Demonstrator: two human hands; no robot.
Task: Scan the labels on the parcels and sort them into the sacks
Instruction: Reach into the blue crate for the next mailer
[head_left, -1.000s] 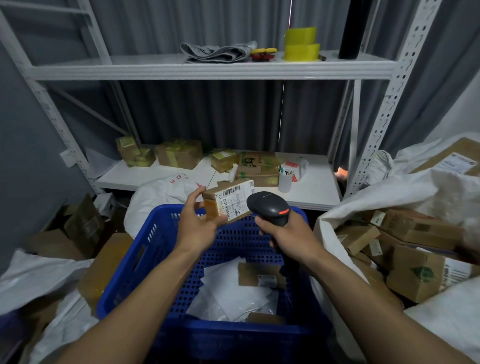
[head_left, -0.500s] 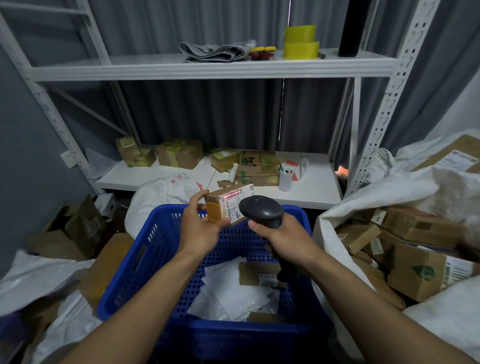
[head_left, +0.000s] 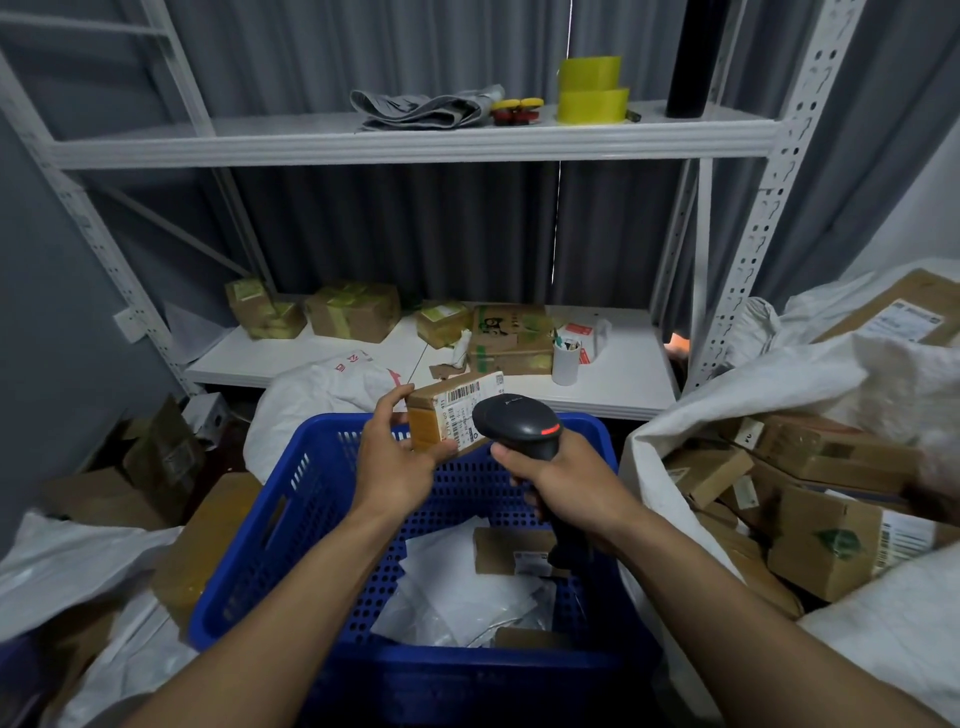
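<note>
My left hand (head_left: 397, 457) holds a small brown cardboard parcel (head_left: 439, 418) over the far rim of the blue basket (head_left: 291, 519), its white barcode label turned toward me. My right hand (head_left: 563, 480) grips a black handheld scanner (head_left: 519, 423) by its handle, the head right beside the label. Inside the basket lie white poly mailers (head_left: 452, 587) and a flat brown parcel (head_left: 511, 551). A white sack (head_left: 727, 410) at the right stands open and holds several cardboard boxes. Another white sack (head_left: 322, 387) lies behind the basket.
A white metal rack (head_left: 415, 140) stands ahead; its lower shelf carries several taped boxes and a white cup (head_left: 566, 361). The upper shelf has yellow tape rolls (head_left: 592, 91) and folded cloth. Cardboard boxes (head_left: 156, 462) and white sacks crowd the floor at left.
The red scan light seen on the label half a second ago is gone. The parcel has tilted and the scanner head now sits closer to it.
</note>
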